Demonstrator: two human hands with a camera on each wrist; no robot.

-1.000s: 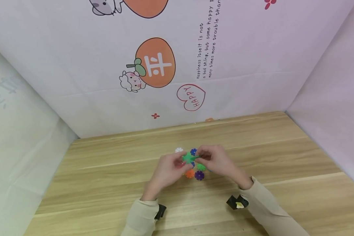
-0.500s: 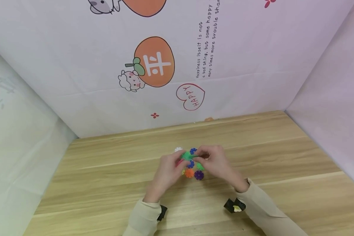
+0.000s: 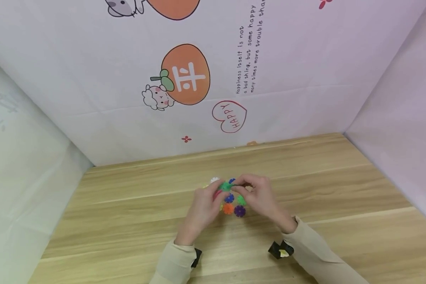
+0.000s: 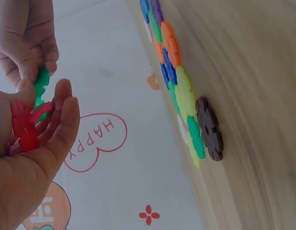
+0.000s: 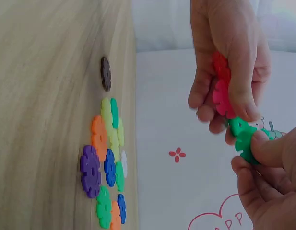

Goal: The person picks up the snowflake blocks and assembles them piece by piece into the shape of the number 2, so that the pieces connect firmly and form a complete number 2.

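Note:
Held above the table are several notched plastic snowflake discs. My left hand (image 3: 204, 207) holds a red disc (image 5: 221, 66) and a pink disc (image 5: 223, 98) against its palm, plus a green disc (image 5: 239, 125) at the thumb tip. Thumb and fingers of my right hand (image 3: 260, 197) pinch another green disc (image 5: 246, 147), set at an angle against the left hand's green one. Both hands are close together, fingertips almost meeting. In the left wrist view, the red disc (image 4: 25, 127) lies inside the left fingers, and a green disc (image 4: 41, 81) shows between the hands.
Under the hands, loose discs lie flat on the wooden table (image 3: 127, 221): purple (image 3: 240, 211), orange (image 3: 228, 208), blue (image 3: 228, 198), white (image 3: 215, 180) and others. A brown disc (image 4: 209, 128) sits at one end of the group. Printed white cloth (image 3: 287, 98) stands behind.
Both hands stay over the discs, shifting only slightly. The held green pieces turn a little between the fingertips and sit slightly farther from me than before.

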